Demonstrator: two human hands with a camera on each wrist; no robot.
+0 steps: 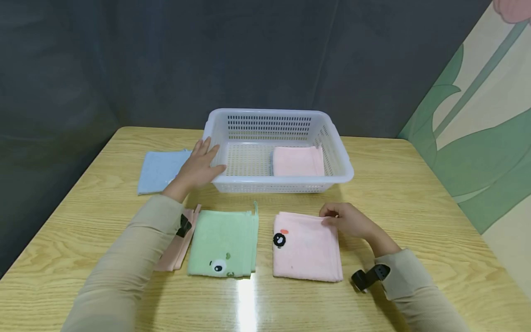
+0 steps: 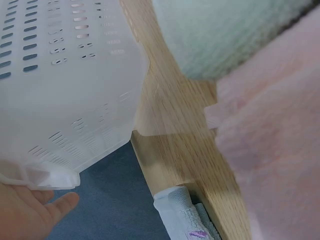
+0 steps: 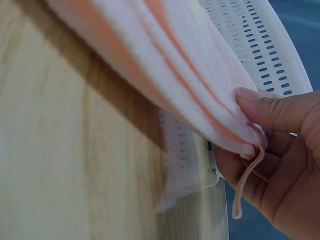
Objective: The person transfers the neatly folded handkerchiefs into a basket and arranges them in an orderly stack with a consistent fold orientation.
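My right hand [image 1: 346, 220] pinches the upper right corner of a folded pink towel [image 1: 307, 249] with a black embroidered eye. Close up in the right wrist view, the thumb [image 3: 265, 107] presses on the folded layers and a hanging loop [image 3: 245, 185] dangles below. My left hand [image 1: 199, 166] rests at the front left corner of a white plastic basket [image 1: 282, 180], fingers extended along the rim. Inside the basket, on its right side, lies another folded pink towel [image 1: 298, 161].
A green towel [image 1: 221, 242] with an embroidered eye lies left of the gripped one. Partly under my left forearm is a darker pink towel [image 1: 176, 251]. A blue towel [image 1: 159, 170] lies left of the basket. A dark curtain [image 1: 265, 55] stands behind the wooden table [image 1: 386, 184].
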